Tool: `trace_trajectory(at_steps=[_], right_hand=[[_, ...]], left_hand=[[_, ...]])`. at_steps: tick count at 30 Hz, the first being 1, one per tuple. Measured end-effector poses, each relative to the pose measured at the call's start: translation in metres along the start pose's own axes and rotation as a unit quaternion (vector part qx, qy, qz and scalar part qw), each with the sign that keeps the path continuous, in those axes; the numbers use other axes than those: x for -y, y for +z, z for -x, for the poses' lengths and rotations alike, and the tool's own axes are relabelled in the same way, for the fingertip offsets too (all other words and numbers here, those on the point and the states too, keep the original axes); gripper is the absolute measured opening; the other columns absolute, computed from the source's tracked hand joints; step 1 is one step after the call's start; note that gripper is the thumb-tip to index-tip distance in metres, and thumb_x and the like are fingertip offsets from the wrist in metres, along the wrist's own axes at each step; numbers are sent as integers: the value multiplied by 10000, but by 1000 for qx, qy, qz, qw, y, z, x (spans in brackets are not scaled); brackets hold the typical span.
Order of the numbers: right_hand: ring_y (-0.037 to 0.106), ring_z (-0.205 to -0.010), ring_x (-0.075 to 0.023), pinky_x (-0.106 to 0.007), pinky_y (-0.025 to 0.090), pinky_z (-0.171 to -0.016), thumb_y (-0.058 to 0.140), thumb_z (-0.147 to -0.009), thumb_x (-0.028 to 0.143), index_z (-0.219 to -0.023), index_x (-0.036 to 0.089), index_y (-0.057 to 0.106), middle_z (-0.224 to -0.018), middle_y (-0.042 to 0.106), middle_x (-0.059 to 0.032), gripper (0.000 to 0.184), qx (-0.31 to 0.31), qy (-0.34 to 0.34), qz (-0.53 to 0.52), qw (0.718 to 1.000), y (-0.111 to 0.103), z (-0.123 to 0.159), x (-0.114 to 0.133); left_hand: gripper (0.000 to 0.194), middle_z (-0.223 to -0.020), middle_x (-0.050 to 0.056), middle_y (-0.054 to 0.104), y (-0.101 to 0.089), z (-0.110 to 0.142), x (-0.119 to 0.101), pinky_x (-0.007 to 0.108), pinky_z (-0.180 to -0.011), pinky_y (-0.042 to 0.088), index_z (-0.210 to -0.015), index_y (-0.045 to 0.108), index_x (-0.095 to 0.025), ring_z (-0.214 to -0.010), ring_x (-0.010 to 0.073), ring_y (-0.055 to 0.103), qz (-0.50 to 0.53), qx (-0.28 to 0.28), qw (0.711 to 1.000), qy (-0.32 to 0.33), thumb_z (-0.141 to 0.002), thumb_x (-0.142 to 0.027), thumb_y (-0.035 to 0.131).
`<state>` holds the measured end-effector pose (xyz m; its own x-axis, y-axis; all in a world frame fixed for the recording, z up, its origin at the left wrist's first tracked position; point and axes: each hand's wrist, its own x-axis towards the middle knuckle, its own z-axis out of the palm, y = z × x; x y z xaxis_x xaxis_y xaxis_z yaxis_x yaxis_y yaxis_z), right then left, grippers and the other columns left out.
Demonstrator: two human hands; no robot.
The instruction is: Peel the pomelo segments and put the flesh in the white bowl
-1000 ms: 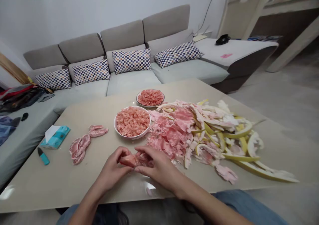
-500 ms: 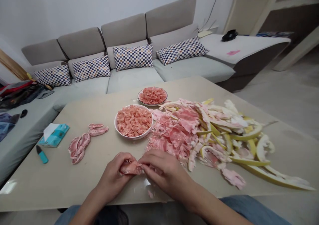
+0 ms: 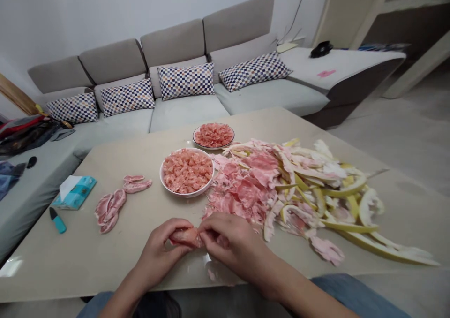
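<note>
A pinkish pomelo segment sits between my two hands above the near edge of the table. My left hand is closed round its left end, thumb below and fingers above. The fingers of my right hand pinch the segment's right end; the fingertips partly hide what they grip. Just beyond my hands stands a white bowl heaped with peeled pink pulp. Behind it is a dark-rimmed plate with more pulp. Several unpeeled segments lie to the left.
A heap of pink membranes and yellow-green rind strips covers the table's right side. On the left lie a blue tissue pack and a teal-handled knife. A grey sofa with checked cushions stands behind the table.
My right hand has drawn back slightly to the right and its fingers have come together in a pinch at the segment's end. The left hand keeps its hold. The view has shifted slightly.
</note>
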<state>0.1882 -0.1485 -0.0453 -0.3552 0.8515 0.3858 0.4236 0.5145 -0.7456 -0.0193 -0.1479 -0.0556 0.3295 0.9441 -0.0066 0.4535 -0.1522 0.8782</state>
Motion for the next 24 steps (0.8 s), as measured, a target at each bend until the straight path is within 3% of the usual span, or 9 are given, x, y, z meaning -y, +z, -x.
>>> trace_trajectory(at_steps=[6,9,12,17,20,24], right_hand=[[644,-678,-134,-219,484,-605,605,-790,87,-806,199,709,-744,707,-5,154,23,80,-78,994,-7,-4,6],[660,-823,-153,-256,521,-716,595,-850,127,-950,216,706,-903,715,-35,174,-3,18,-81,997,-12,-6,3],[633,-909,-177,-297,514,-776,556,-903,155,-1029,214,691,-992,692,-71,193,0,-89,-2,996,-16,-6,-1],[579,-743,-191,-299,447,-604,489,-959,190,-950,182,685,-829,691,-80,196,29,-242,203,948,-16,-6,-6],[538,-655,-190,-305,392,-534,476,-956,151,-788,180,661,-702,651,-61,253,24,-272,273,922,-12,-6,-6],[518,-604,-182,-307,358,-501,468,-941,137,-701,176,626,-655,615,-45,290,28,-274,310,910,-8,-4,-7]], left_hand=[[300,-980,23,699,1,-1,-2,273,-815,468,-995,674,-229,-916,206,628,88,12,995,-34,-710,-206,763],[366,-967,27,698,0,-2,-3,283,-797,476,-1025,656,-217,-905,214,631,132,27,989,-65,-683,-220,785],[393,-976,23,699,-1,-2,-6,281,-786,477,-1043,653,-218,-904,210,630,139,51,986,-81,-675,-222,792],[365,-984,27,697,0,-2,-7,300,-821,474,-1017,668,-215,-921,213,615,102,62,990,-79,-673,-224,789],[365,-968,28,696,1,-3,-7,298,-798,476,-1012,664,-206,-898,206,614,112,74,987,-87,-669,-221,789],[362,-899,11,682,1,-4,-6,263,-723,461,-997,652,-192,-821,174,601,146,89,980,-98,-671,-246,799]])
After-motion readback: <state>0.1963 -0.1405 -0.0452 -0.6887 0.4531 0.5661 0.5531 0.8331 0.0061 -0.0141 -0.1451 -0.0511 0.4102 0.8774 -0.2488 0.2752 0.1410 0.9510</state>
